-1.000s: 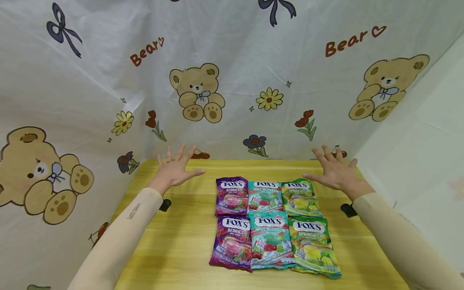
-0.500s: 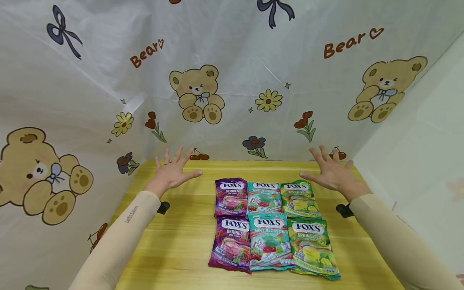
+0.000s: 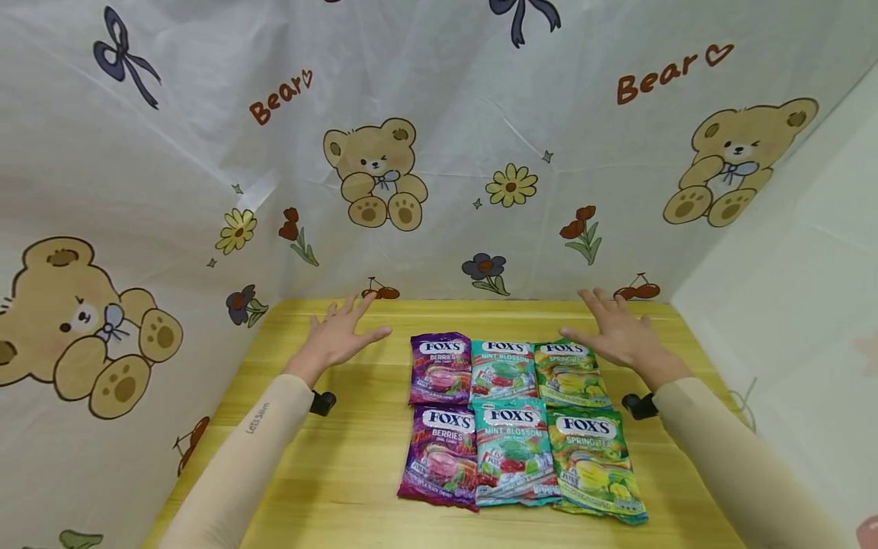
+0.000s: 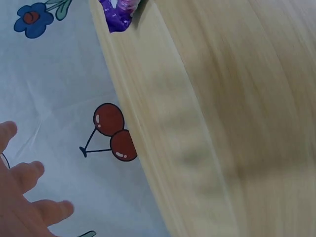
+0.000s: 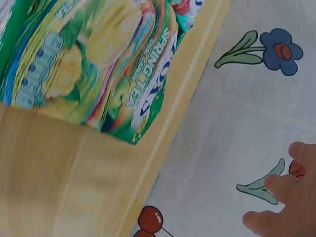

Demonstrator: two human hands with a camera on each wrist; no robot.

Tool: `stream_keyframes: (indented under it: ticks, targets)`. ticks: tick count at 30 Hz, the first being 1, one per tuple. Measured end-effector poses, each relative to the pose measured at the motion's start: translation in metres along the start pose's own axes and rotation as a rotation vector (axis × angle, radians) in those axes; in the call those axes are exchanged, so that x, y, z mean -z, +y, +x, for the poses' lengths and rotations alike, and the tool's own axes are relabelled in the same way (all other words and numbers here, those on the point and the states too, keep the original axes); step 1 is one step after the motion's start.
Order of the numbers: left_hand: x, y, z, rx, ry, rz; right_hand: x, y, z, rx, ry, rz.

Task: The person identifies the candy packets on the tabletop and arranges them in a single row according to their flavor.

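Note:
Two rows of candy bags lie flat on the wooden table. Purple Berries bags [image 3: 441, 370] [image 3: 440, 456] make the left column, teal Mint Blossom bags [image 3: 504, 371] [image 3: 516, 454] the middle one, and green Spring Tea bags [image 3: 571, 375] [image 3: 595, 465] the right. My left hand [image 3: 338, 335], fingers spread, hovers left of the far purple bag and holds nothing. My right hand [image 3: 623, 332] is spread too, close by the far green bag's upper corner. In the right wrist view that green bag [image 5: 94, 59] lies beside the hand.
The yellow wooden table [image 3: 329, 473] ends at a white bear-print cloth [image 3: 439, 259] at the back. Cloth walls also rise on the left and right. A dark strap piece [image 3: 322, 402] shows at the left wrist, another [image 3: 639, 406] at the right.
Both hands have dipped slightly lower and nearer the table, their spread fingers now a little closer together. The bags have not moved on the table.

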State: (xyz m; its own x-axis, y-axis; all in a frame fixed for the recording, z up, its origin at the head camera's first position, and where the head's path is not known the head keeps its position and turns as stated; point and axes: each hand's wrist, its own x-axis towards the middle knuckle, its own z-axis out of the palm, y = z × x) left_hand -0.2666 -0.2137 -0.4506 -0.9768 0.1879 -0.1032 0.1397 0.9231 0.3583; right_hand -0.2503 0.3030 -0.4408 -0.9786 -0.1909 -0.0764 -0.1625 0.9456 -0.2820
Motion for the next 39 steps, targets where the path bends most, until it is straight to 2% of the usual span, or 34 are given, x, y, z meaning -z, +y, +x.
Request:
stream_keyframes:
  ticks: [5,11,16,22,34,39]
  targets:
    - [-0.011,0.001,0.0,-0.015,0.005,-0.107,-0.008,-0.003,-0.003,0.003,0.014,0.064]
    - [-0.022,0.0,-0.005,-0.012,0.051,-0.251,-0.015,-0.017,-0.003,0.025,0.037,0.161]
    - [-0.036,-0.001,-0.007,-0.013,0.055,-0.326,-0.021,-0.028,-0.004,0.04,0.041,0.202]
    - [-0.051,0.003,-0.008,-0.013,0.029,-0.435,-0.031,-0.041,-0.004,0.063,0.067,0.261]
    - [-0.083,0.018,-0.009,0.012,-0.021,-0.542,-0.062,-0.066,0.0,0.053,0.068,0.479]
    - [-0.094,0.025,-0.01,0.081,-0.08,-0.698,-0.073,-0.081,0.003,0.036,0.041,0.563]
